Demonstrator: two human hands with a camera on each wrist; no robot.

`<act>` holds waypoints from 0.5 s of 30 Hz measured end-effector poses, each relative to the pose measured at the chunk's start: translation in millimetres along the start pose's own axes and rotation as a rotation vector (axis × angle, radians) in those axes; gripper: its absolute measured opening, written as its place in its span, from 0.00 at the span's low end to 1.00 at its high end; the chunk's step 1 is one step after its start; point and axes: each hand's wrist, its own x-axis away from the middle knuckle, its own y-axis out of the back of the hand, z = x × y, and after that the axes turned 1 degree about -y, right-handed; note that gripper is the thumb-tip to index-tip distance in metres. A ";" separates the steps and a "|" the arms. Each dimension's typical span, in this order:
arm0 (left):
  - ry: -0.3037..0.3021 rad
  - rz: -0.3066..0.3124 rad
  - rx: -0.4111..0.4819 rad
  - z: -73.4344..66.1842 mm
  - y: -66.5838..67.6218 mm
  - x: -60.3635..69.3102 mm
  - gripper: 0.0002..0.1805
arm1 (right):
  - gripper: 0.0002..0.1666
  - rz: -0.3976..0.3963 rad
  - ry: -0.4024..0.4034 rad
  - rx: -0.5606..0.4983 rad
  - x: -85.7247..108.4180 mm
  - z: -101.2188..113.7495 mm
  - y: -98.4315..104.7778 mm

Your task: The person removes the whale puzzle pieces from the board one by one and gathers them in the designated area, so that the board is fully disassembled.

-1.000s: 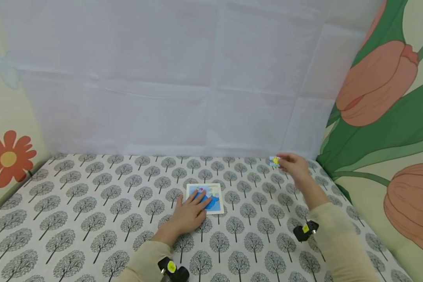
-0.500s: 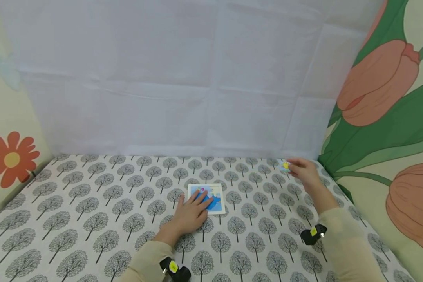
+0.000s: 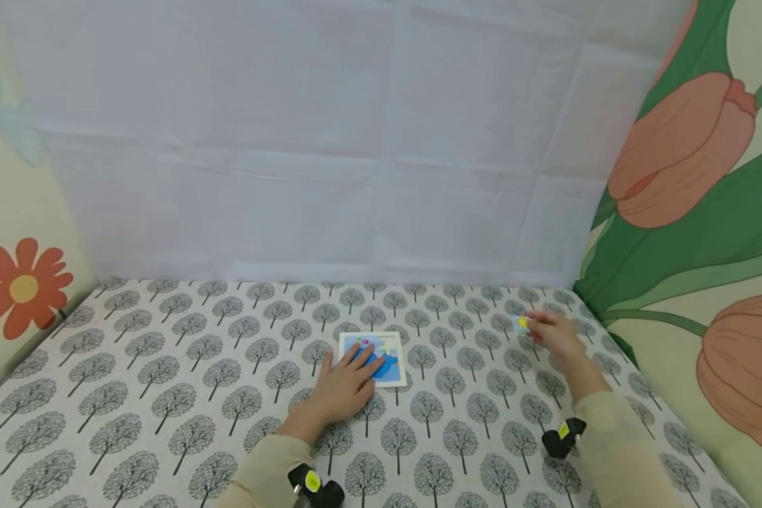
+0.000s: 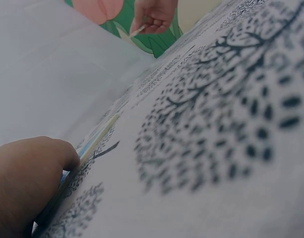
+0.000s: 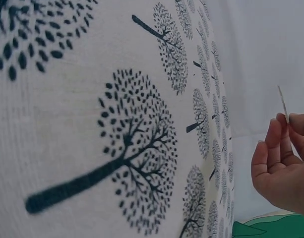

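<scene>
A white-framed picture puzzle (image 3: pixel 394 379) with a blue picture lies flat on the tablecloth, a beige patch showing at its upper right. My left hand (image 3: pixel 345 386) rests on it with spread fingers, covering its lower left. In the left wrist view, the board's edge (image 4: pixel 99 136) runs beside that hand (image 4: pixel 30 173). Off to the right, my right hand (image 3: pixel 557 339) pinches a small puzzle piece (image 3: pixel 521 324) showing a yellow sun on light blue. The right wrist view has the piece (image 5: pixel 282 101) edge-on between thumb and fingertips, held above the cloth.
A white tablecloth (image 3: pixel 184 402) printed with dark trees covers the table. Behind it hangs a white sheet (image 3: pixel 292 141). Walls painted with flowers (image 3: pixel 682 152) stand at both sides. Each wrist carries a small black camera (image 3: pixel 563 437).
My right hand has moved right and then lower toward me, carrying the puzzle piece. The left hand has stayed in place on the picture puzzle.
</scene>
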 end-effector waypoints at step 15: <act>-0.009 -0.013 0.007 2.0 -2.4 0.8 0.22 | 0.20 -0.056 -0.084 0.027 -9.6 -22.2 -2.9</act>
